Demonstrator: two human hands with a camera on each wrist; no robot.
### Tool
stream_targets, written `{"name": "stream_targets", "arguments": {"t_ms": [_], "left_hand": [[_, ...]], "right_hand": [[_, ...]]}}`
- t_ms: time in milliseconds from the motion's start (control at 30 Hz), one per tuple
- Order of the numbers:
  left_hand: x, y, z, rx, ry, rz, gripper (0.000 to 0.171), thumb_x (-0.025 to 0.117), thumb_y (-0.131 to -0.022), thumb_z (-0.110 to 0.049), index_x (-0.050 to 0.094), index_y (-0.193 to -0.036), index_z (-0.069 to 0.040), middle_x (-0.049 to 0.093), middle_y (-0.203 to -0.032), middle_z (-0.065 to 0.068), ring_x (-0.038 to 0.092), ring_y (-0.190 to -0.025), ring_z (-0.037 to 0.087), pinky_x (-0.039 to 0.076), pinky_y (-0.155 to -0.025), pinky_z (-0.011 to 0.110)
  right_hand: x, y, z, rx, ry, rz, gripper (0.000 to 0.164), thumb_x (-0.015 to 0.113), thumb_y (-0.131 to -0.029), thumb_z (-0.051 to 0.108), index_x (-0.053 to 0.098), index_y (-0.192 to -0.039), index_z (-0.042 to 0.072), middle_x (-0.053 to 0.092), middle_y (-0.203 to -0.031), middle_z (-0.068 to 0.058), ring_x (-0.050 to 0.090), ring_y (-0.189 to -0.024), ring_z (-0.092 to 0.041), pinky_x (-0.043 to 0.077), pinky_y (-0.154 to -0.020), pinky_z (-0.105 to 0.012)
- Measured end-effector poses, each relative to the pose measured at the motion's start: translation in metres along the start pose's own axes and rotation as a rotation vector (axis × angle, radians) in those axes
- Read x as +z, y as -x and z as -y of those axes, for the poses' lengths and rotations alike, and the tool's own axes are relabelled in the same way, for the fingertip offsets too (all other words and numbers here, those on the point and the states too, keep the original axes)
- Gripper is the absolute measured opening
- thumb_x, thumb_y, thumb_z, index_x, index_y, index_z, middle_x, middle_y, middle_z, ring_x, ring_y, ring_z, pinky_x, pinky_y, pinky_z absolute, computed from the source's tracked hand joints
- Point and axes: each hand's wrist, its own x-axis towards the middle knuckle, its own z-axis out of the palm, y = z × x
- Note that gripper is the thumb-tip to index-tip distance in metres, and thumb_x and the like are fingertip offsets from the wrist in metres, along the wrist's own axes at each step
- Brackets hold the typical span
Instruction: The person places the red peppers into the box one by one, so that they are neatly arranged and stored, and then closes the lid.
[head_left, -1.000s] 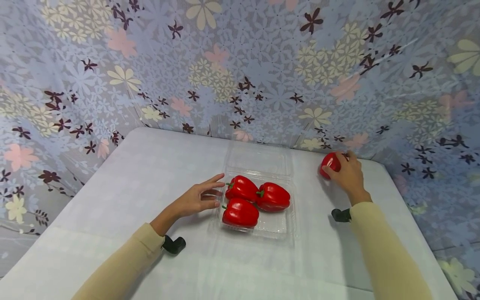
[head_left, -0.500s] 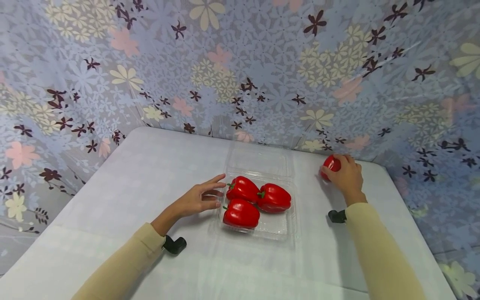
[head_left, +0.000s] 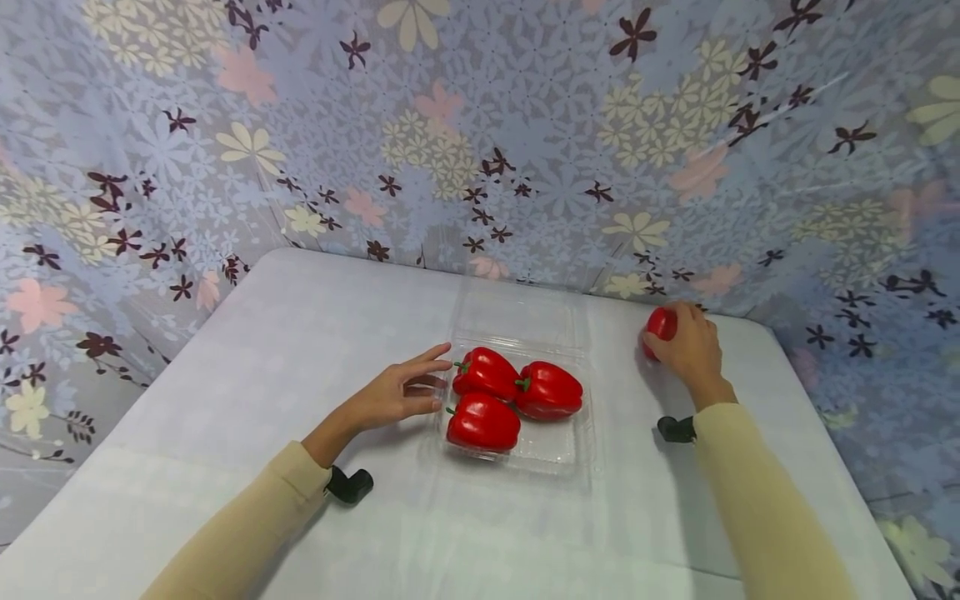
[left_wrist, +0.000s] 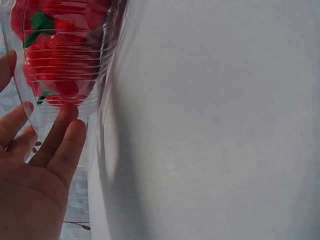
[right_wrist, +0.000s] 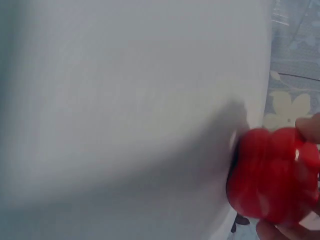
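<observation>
Three red bell peppers with green stems lie in a clear plastic clamshell box point(head_left: 551, 454): one at the back left point(head_left: 486, 373), one at the front left point(head_left: 483, 422), one on the right point(head_left: 550, 390). At the box's left wall is my left hand point(head_left: 390, 396), its fingers spread; in the left wrist view the fingertips point(left_wrist: 75, 131) touch or nearly touch the ribbed side. Over at the table's back right, my right hand point(head_left: 692, 348) grips another red bell pepper point(right_wrist: 272, 175) between thumb and fingers. Part of that pepper is hidden by the hand.
The box's clear lid point(head_left: 521, 317) lies folded open toward the back. A white cloth covers the table point(head_left: 337, 308), and a floral curtain point(head_left: 480, 150) hangs right behind its far edge. Dark camera mounts point(head_left: 349, 485) sit under both wrists.
My right hand keeps its grip on the pepper at the back right, with only a slight shift and turn. My left hand stays at the box, and the peppers in it keep their places.
</observation>
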Motion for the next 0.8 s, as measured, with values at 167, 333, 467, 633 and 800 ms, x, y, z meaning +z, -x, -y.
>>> {"name": "stream_targets", "arguments": {"t_ms": [167,333,467,633,800], "left_hand": [[-0.001,0.0,0.001,-0.003,0.0,0.002,0.062,0.068,-0.091,-0.009,0.044,-0.148,-0.002,0.023,-0.166,0.012,0.057,-0.13,0.038,0.048,-0.108,0.051],[0.0,-0.001,0.001,0.0,0.0,0.006,0.062,0.068,-0.091,-0.009,0.044,-0.148,-0.002,0.023,-0.166,0.012,0.057,-0.13,0.038,0.048,-0.108,0.051],[-0.001,-0.001,-0.001,-0.001,-0.003,0.004,0.062,0.068,-0.091,-0.009,0.044,-0.148,-0.002,0.023,-0.166,0.012,0.057,-0.13,0.037,0.048,-0.108,0.05],[-0.002,-0.001,-0.003,-0.015,-0.009,-0.002,0.063,0.068,-0.091,-0.008,0.044,-0.148,-0.003,0.024,-0.166,0.012,0.057,-0.13,0.037,0.048,-0.108,0.05],[0.0,-0.001,-0.001,-0.025,-0.018,-0.004,0.065,0.068,-0.091,-0.01,0.041,-0.15,-0.005,0.025,-0.165,0.012,0.057,-0.13,0.037,0.048,-0.108,0.05]], "right_hand": [[-0.005,0.006,-0.004,-0.116,0.016,0.033,0.064,0.067,-0.089,0.026,0.039,-0.142,0.001,0.034,-0.149,-0.033,0.035,-0.129,-0.057,0.044,-0.096,-0.075],[-0.011,0.019,-0.006,-0.217,0.039,0.063,0.064,0.072,-0.086,0.025,0.045,-0.139,0.002,0.035,-0.146,-0.031,0.038,-0.127,-0.055,0.047,-0.094,-0.073],[-0.018,0.034,-0.005,-0.298,0.049,0.083,0.065,0.075,-0.083,0.023,0.048,-0.138,0.003,0.037,-0.145,-0.028,0.04,-0.127,-0.053,0.048,-0.092,-0.073],[-0.023,0.049,0.002,-0.377,0.052,0.098,0.063,0.077,-0.082,0.021,0.051,-0.136,0.004,0.04,-0.145,-0.026,0.042,-0.127,-0.051,0.049,-0.092,-0.072],[-0.019,0.057,0.004,-0.416,0.058,0.137,0.066,0.078,-0.081,0.021,0.05,-0.139,0.006,0.041,-0.144,-0.024,0.043,-0.127,-0.049,0.052,-0.09,-0.069]]}}
